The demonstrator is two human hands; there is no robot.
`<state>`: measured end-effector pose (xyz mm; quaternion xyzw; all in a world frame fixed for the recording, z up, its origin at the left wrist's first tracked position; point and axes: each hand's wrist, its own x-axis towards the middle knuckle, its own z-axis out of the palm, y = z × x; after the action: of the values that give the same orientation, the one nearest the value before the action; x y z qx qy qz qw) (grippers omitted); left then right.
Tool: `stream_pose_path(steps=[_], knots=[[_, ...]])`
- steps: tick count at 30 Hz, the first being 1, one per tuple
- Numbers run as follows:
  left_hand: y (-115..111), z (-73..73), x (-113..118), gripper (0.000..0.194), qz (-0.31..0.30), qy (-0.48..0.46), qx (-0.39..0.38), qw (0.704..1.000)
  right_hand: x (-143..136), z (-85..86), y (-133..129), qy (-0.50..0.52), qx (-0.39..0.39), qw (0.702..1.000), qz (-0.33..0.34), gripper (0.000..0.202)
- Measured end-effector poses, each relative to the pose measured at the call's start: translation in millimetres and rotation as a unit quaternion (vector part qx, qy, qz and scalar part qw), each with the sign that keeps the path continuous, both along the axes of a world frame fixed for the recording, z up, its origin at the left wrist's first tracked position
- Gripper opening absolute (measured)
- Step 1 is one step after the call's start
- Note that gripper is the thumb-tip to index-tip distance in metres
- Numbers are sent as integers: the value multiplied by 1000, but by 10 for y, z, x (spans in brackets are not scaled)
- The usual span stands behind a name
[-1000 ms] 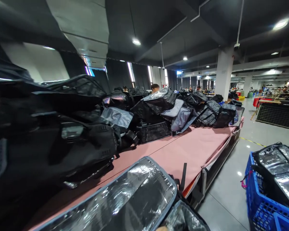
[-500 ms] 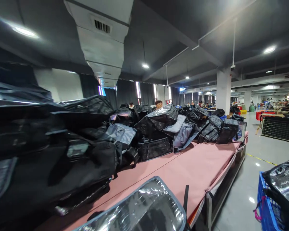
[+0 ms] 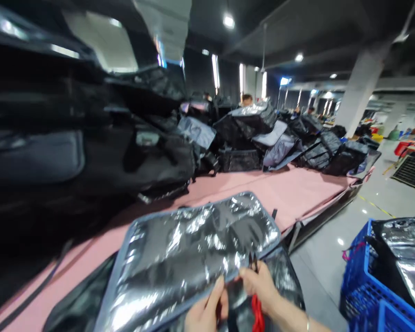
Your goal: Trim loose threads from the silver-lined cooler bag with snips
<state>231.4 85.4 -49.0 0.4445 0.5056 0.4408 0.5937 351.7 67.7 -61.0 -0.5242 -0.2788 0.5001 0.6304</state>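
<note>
A bag panel [image 3: 193, 249] with a shiny clear cover and grey-blue edging lies tilted over the front of the pink-covered table [image 3: 280, 186]. My left hand [image 3: 207, 306] pinches its lower edge at bottom centre. Just to the right, my right hand [image 3: 261, 283] has its fingers closed on the same edge and also holds small dark-tipped snips [image 3: 253, 262], with a red cord or handle [image 3: 257, 313] hanging beneath. Black bag material [image 3: 283, 272] shows under and beside the panel.
Black bags [image 3: 152, 157] are piled high at the left, and more bags [image 3: 242, 159] lie along the table's far side. At the right, a blue crate [image 3: 356, 281] holds shiny bags. A person's head [image 3: 246, 100] shows behind the pile.
The view has tilted down and turned left. Both my hands have come into view at the panel's edge, and more of the panel shows.
</note>
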Motion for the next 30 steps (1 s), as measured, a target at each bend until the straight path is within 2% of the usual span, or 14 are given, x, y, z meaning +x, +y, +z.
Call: stream_pose_path(steps=[3, 6, 9, 14, 25, 30], knots=[[-34, -33, 30, 51, -19, -33, -12, 999, 70, 67, -145, -14, -11, 999, 51, 46], [-60, 15, 46, 47, -8, -50, -18, 999, 157, 124, -306, -146, 25, 988, 35, 38], [-78, 55, 50, 44, 1, -61, -14, 998, 191, 184, -475, -277, 80, 958, 17, 25], [-91, 44, 49, 43, -1, -55, 2, 998, 141, 306, -583, -412, 46, 910, 11, 13], [-120, 52, 49, 42, 1, -82, -12, 997, 105, 316, -545, -473, 22, 880, 24, 13], [-118, 49, 53, 42, -5, -85, -8, 996, 127, 302, -543, -457, 36, 889, 10, 12]])
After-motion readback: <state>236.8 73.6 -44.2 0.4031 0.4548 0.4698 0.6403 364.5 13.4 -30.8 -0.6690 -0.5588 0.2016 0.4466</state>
